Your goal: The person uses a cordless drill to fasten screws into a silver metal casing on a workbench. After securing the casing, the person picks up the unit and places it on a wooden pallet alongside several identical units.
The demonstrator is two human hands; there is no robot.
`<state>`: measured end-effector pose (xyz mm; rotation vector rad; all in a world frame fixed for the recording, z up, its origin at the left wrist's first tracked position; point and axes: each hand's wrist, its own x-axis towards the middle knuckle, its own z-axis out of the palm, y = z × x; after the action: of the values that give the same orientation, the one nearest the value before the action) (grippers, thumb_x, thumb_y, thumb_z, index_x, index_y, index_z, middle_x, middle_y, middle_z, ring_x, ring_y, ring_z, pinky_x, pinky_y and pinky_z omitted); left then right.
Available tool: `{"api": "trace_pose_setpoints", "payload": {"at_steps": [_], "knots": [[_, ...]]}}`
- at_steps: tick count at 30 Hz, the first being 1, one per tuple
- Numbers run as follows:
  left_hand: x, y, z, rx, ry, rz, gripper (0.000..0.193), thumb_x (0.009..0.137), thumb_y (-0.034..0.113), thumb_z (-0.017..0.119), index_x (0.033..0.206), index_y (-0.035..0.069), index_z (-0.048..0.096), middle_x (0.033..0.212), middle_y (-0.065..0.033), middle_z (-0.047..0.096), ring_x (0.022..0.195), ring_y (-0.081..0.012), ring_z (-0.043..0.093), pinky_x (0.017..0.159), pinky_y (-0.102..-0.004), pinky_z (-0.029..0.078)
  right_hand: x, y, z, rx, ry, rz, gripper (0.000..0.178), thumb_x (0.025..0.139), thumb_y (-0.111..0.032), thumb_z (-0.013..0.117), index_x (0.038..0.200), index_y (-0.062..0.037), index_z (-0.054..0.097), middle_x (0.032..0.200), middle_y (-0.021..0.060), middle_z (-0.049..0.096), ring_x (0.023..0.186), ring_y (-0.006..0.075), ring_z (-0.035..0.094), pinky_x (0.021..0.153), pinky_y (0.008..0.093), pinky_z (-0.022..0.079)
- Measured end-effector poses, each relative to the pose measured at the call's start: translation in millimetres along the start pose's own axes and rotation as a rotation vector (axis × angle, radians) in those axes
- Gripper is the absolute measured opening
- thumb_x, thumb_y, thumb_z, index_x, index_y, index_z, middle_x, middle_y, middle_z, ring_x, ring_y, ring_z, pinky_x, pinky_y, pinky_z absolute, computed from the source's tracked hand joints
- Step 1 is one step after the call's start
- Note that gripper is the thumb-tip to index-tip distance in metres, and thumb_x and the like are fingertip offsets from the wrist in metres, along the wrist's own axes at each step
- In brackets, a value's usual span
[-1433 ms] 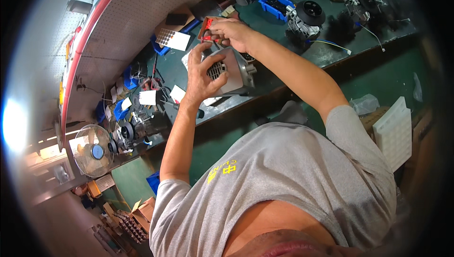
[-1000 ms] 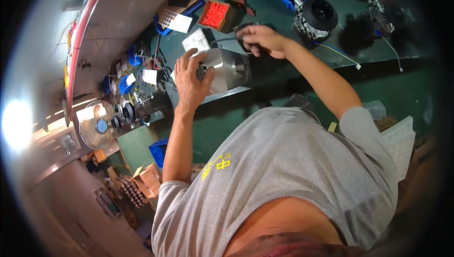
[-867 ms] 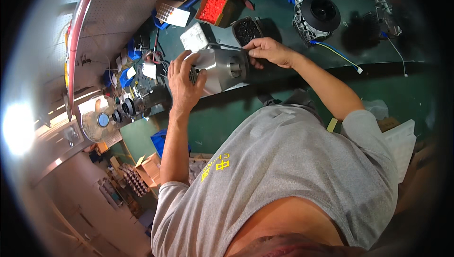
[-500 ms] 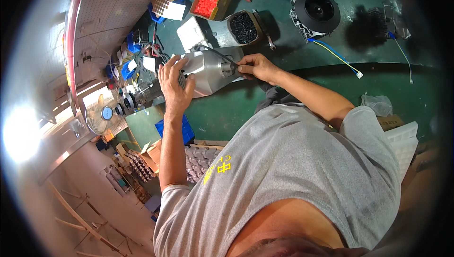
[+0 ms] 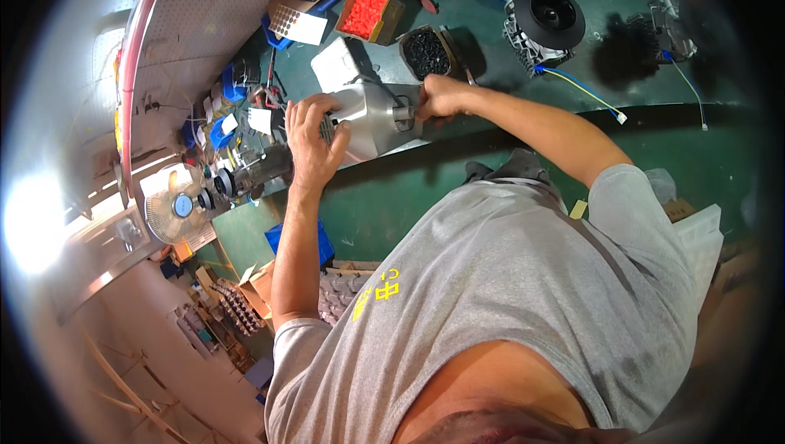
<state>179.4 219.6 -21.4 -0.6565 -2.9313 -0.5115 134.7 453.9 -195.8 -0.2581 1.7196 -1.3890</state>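
Observation:
A silver metal housing [image 5: 365, 127] with sloped, faceted sides lies on the green workbench in front of me. My left hand [image 5: 312, 140] grips its left end, fingers curved over the top and thumb apart on the near side. At the right end, my right hand [image 5: 442, 98] is closed beside a small bracket-like opening [image 5: 403, 114]. Its fingertips are partly hidden, and what they pinch cannot be made out. A dark cable [image 5: 370, 80] runs along the far side of the housing toward the right hand.
Beyond the housing stand a white box [image 5: 335, 66], a carton of red caps [image 5: 365, 15] and a box of black small parts [image 5: 426, 53]. A black round fan unit [image 5: 549, 17] with wires sits farther right. A desk fan [image 5: 180, 203] is at the left.
My right hand has turned over at the housing's right end and moved slightly up. The cable that stretched across the housing's top to my right hand now shows less. My left hand stays on the housing.

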Motion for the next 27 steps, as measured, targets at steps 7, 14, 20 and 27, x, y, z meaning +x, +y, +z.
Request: {"api": "trace_pose_setpoints", "payload": {"at_steps": [7,14,20,27], "knots": [[-4.9,-5.3,-1.8,-0.033,0.027,0.066,0.032,0.076,0.023,0.067,0.105,0.008,0.064,0.111,-0.0085,0.064,0.115,-0.0327,0.056,0.114,-0.0611,0.026,23.0,-5.5,-20.7,-0.484,0.13,-0.449,0.036,0.065,-0.02,0.09,0.083,0.0009,0.067,0.082,0.0153,0.072,0.079,0.0258,0.071,0.069,0.0385,0.054],[-12.4,-16.5,4.0,-0.021,0.082,0.124,0.037,0.08,0.024,0.067,0.114,0.008,0.065,0.119,-0.0102,0.064,0.119,-0.0323,0.057,0.116,-0.0586,0.025,26.7,27.8,-5.1,-0.33,0.379,-0.438,0.047,0.066,-0.021,0.091,0.099,-0.0023,0.063,0.088,0.0086,0.066,0.081,0.0178,0.06,0.07,0.0361,0.049],[-13.6,-18.9,10.7,-0.026,0.166,0.096,0.043,0.079,0.028,0.069,0.116,0.009,0.066,0.12,-0.0107,0.065,0.119,-0.0321,0.057,0.116,-0.0579,0.026,30.1,16.7,-21.1,0.18,0.534,-0.292,0.028,0.091,-0.019,0.064,0.114,-0.0035,0.067,0.104,0.0051,0.07,0.092,0.0127,0.065,0.08,0.0268,0.051],[-15.4,-17.7,4.5,-0.023,0.184,0.056,0.042,0.076,0.025,0.071,0.114,0.008,0.064,0.115,-0.0105,0.065,0.115,-0.0339,0.059,0.115,-0.0563,0.028,109.3,-122.9,-15.8,0.444,0.027,-0.321,0.06,0.105,-0.057,0.038,0.128,-0.0052,0.059,0.125,0.0114,0.067,0.121,0.0194,0.06,0.102,0.0364,0.044]]}}
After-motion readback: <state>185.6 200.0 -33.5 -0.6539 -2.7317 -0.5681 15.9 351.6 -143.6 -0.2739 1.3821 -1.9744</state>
